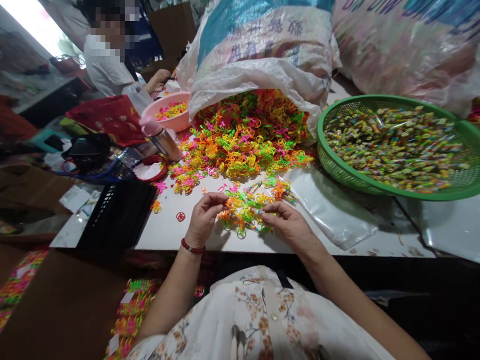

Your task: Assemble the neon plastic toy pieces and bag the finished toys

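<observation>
Above the near edge of the white table, my left hand (205, 217), with a red bead bracelet (193, 247), has its fingers pinched together. What they pinch is too small to make out; an orange plastic piece (224, 215) shows beside the thumb. My right hand (290, 225) is closed with thumb and forefinger on a small multicoloured stick (258, 212). Between and under both hands lies a small pile of bright plastic pieces (243, 205) in yellow, green and orange. Behind it, a big heap of similar pieces (240, 150) spills from a white and blue woven sack (258, 70).
At right stands a green basket (350, 182) of small multicoloured sticks, with clear plastic bags (337, 220) before it. A tumbler (165, 142), red bowl (161, 172), black trays (116, 215) and pink basin (180, 122) are at left. Another person (108, 72) sits beyond.
</observation>
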Available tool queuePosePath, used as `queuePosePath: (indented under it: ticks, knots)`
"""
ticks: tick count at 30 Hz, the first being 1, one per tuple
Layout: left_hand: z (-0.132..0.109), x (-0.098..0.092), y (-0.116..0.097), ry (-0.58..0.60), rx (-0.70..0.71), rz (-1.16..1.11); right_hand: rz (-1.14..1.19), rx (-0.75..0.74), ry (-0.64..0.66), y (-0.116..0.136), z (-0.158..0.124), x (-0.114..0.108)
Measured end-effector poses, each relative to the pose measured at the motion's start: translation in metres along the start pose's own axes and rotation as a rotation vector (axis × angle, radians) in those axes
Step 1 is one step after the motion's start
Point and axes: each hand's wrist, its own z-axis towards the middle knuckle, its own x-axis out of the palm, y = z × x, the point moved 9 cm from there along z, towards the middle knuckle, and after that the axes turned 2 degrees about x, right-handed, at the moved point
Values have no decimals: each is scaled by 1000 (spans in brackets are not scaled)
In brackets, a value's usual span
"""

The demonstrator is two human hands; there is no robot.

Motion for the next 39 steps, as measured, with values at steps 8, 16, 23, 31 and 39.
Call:
queuePosePath:
  ticks: [8,16,23,31,39]
  knots:
    - [-7,26,17,-29,25,-20,92,24,-49,-9,-1,1]
    - [-13,44,43,58,-221,-155,-52,-76,-46,-7,-4,7]
    - [-18,56,45,40,-250,-220,-180,-137,-40,-6,-9,9]
    - [-20,62,38,59,-207,-179,-303,-214,-76,-5,-12,9]
    - [-24,64,38,14,-175,-140,-359,-391,-49,6,-21,18]
